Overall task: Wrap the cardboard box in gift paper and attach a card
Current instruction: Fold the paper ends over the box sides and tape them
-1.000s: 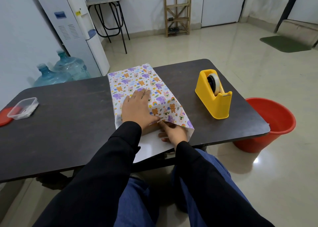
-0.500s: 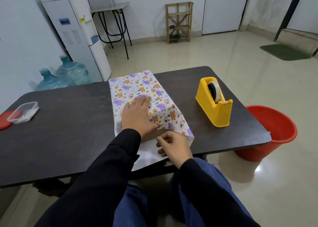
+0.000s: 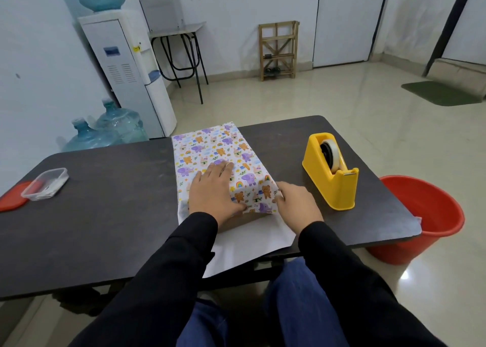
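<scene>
**Both hands pressing gift paper over the box at the near table edge**

The cardboard box is sitting near the front edge of the dark table, in the middle of it, almost wholly covered by the gift paper; only a strip of brown cardboard is showing on the near side, under the paper's edge. The paper, printed with bears, elephants and rainbows, is lying over the top of the box and running away toward the far edge of the table. Its white underside is spreading out in front of the box and hanging past the table edge toward the person's lap.

The left hand is lying flat, palm down, on the paper on top of the box, its fingers held close together and pointing away, its thumb reaching toward the near edge of the paper. The right hand is resting at the near right corner of the box, its fingers touching the paper's edge there; whether they are pinching it or only pressing it I cannot tell.

A yellow tape dispenser is standing to the right of the box, apart from it. A clear plastic container is sitting near the left end of the table, beside a red lid. A red bucket is standing on the floor past the right end of the table
</scene>
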